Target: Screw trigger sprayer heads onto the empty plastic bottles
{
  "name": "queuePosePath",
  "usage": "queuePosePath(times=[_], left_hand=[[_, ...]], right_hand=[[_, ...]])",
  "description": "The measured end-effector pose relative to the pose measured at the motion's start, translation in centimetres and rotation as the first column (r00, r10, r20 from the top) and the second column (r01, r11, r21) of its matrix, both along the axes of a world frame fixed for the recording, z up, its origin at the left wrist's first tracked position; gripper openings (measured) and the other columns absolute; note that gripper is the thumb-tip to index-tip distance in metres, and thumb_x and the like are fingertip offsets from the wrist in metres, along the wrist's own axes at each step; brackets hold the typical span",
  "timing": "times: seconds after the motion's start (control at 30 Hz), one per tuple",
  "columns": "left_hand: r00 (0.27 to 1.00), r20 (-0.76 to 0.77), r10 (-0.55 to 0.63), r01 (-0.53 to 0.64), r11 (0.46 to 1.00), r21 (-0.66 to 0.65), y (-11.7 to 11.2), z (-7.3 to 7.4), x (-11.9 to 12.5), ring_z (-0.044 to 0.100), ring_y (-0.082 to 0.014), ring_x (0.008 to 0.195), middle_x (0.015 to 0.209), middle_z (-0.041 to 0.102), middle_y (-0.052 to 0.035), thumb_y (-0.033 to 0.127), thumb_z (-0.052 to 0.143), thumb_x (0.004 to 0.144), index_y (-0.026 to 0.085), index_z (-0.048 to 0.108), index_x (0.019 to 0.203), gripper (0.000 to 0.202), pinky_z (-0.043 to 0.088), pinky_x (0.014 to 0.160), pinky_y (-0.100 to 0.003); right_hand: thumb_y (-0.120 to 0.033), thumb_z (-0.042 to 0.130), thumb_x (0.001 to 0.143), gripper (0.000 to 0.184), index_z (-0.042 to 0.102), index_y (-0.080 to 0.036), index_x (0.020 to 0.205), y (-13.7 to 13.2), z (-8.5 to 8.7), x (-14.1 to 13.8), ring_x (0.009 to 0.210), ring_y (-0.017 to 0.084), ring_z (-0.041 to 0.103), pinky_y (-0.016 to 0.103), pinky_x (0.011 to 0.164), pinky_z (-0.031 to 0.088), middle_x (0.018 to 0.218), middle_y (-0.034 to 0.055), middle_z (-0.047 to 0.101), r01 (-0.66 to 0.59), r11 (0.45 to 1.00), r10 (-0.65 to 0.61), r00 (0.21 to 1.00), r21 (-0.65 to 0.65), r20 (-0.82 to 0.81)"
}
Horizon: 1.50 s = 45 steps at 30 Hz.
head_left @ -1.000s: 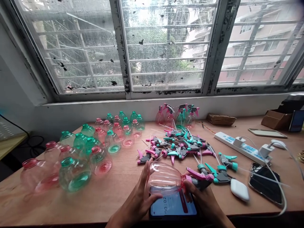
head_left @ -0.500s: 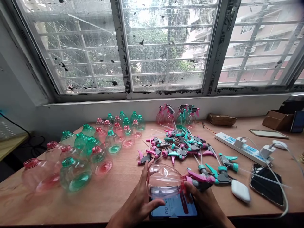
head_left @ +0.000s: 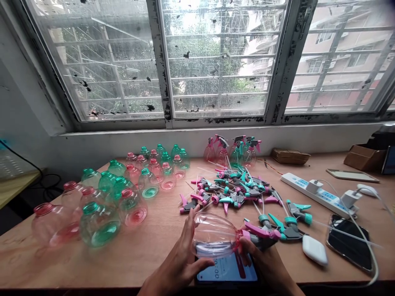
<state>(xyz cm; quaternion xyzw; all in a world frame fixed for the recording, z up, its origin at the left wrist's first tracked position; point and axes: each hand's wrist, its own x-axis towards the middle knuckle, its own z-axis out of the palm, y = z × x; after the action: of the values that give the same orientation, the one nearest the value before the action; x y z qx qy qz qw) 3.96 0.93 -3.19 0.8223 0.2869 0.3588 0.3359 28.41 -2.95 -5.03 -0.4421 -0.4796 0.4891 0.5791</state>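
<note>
A clear pink spray bottle [head_left: 215, 232] lies on its side between my hands, just above a lit phone [head_left: 224, 269]. My left hand [head_left: 185, 257] cups the bottle's base, thumb beneath and fingers along the far side. At the neck, my right hand [head_left: 261, 261] has its fingers closed round the collar of the pink and grey spray head [head_left: 261, 235], which sits on the bottle's mouth. Beyond my hands spreads a heap of loose pink, teal and grey trigger spray heads [head_left: 236, 190] with thin tubes.
Open pink and green bottles [head_left: 100, 230] stand in rows on the left. Several bottles with spray heads [head_left: 222, 155] stand by the wall. To the right are a power strip [head_left: 319, 195], a white earbud case [head_left: 314, 249], a dark phone [head_left: 350, 242] and a cardboard box [head_left: 364, 156].
The view has shifted very slightly, so the table's things appear a little further right. My hands and the bottle hold nearly the same pose.
</note>
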Motion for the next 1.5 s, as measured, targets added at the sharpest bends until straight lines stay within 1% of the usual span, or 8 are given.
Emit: queuePosePath(times=[0.2,0.4,0.6,0.87,1.03,1.2,1.37,1.5], left_hand=[[0.999,-0.028,0.024,-0.024,1.0,0.005,0.1,-0.4,0.1,0.007,-0.0341,0.155,0.17,-0.001,-0.0073,0.032,0.056,0.098,0.038,-0.016,0.156,0.092,0.018,0.122,-0.059],[0.995,-0.086,0.05,-0.05,0.999,0.004,0.0,0.0,0.0,0.001,-0.0372,0.154,0.169,0.002,-0.009,0.04,0.07,0.088,0.035,-0.018,0.156,0.111,0.01,0.123,-0.062],[0.996,-0.057,0.068,-0.067,0.997,0.031,0.1,-0.6,-0.2,0.001,-0.0324,0.155,0.17,-0.002,-0.0051,0.028,0.05,0.1,0.036,-0.013,0.157,0.085,0.01,0.124,-0.057],[0.999,-0.024,0.029,-0.029,1.0,-0.005,0.2,-0.1,0.0,0.003,-0.039,0.154,0.169,0.002,-0.0103,0.052,0.068,0.087,0.032,-0.012,0.158,0.108,0.01,0.123,-0.06],[0.999,-0.041,0.034,-0.032,0.998,0.062,-0.1,0.3,0.1,0.004,-0.0331,0.155,0.17,0.0,-0.0058,0.037,0.047,0.102,0.037,-0.01,0.157,0.08,0.012,0.123,-0.059],[1.0,0.008,-0.003,0.003,0.999,-0.033,0.1,-0.1,0.0,0.005,-0.0338,0.154,0.169,0.003,-0.0099,0.042,0.067,0.091,0.035,-0.021,0.154,0.109,0.012,0.123,-0.058],[0.999,0.015,0.036,-0.036,0.999,0.001,0.1,-0.3,0.2,0.007,-0.0351,0.154,0.17,0.001,-0.0068,0.036,0.06,0.096,0.037,-0.005,0.158,0.089,0.015,0.123,-0.059],[0.999,-0.014,0.029,-0.029,1.0,-0.001,-0.5,0.3,0.1,0.008,-0.0337,0.154,0.17,0.0,-0.0086,0.029,0.058,0.098,0.035,-0.02,0.155,0.097,0.014,0.123,-0.058]], right_hand=[[-0.058,0.065,0.087,0.047,0.063,-0.018,0.062,-0.1,0.0,0.2,0.045,0.014,0.05,0.026,0.048,0.037,0.047,-0.0012,0.057,-0.061,0.998,0.061,0.998,0.027,-0.015],[-0.057,0.07,0.083,0.043,0.061,-0.019,0.065,-0.2,0.2,0.1,0.045,0.014,0.05,0.026,0.049,0.037,0.047,-0.0017,0.059,-0.014,1.0,0.014,1.0,-0.019,0.019],[-0.058,0.068,0.084,0.046,0.059,-0.02,0.061,-0.2,0.1,0.2,0.045,0.014,0.05,0.026,0.048,0.037,0.047,-0.0018,0.058,-0.038,0.999,0.038,0.997,0.001,0.06],[-0.059,0.067,0.085,0.046,0.059,-0.019,0.062,0.0,0.0,0.4,0.046,0.014,0.053,0.026,0.05,0.041,0.047,-0.0018,0.059,-0.043,0.999,0.042,0.996,0.004,0.083],[-0.059,0.063,0.087,0.048,0.062,-0.019,0.063,-0.1,-0.2,0.3,0.045,0.014,0.052,0.025,0.048,0.04,0.047,-0.0008,0.059,-0.057,0.998,0.056,0.997,0.014,0.044],[-0.062,0.066,0.084,0.05,0.058,-0.02,0.058,-0.1,0.0,0.2,0.045,0.014,0.053,0.025,0.048,0.042,0.048,-0.0008,0.059,-0.05,0.999,0.049,0.995,0.016,0.082],[-0.062,0.064,0.085,0.049,0.058,-0.02,0.061,0.0,0.0,0.2,0.044,0.015,0.053,0.026,0.048,0.042,0.047,-0.0016,0.059,-0.048,0.999,0.047,0.996,0.015,0.074],[-0.062,0.065,0.085,0.048,0.059,-0.02,0.061,0.0,-0.1,0.3,0.045,0.014,0.054,0.025,0.048,0.042,0.047,-0.0013,0.059,-0.053,0.999,0.052,0.996,0.015,0.073]])
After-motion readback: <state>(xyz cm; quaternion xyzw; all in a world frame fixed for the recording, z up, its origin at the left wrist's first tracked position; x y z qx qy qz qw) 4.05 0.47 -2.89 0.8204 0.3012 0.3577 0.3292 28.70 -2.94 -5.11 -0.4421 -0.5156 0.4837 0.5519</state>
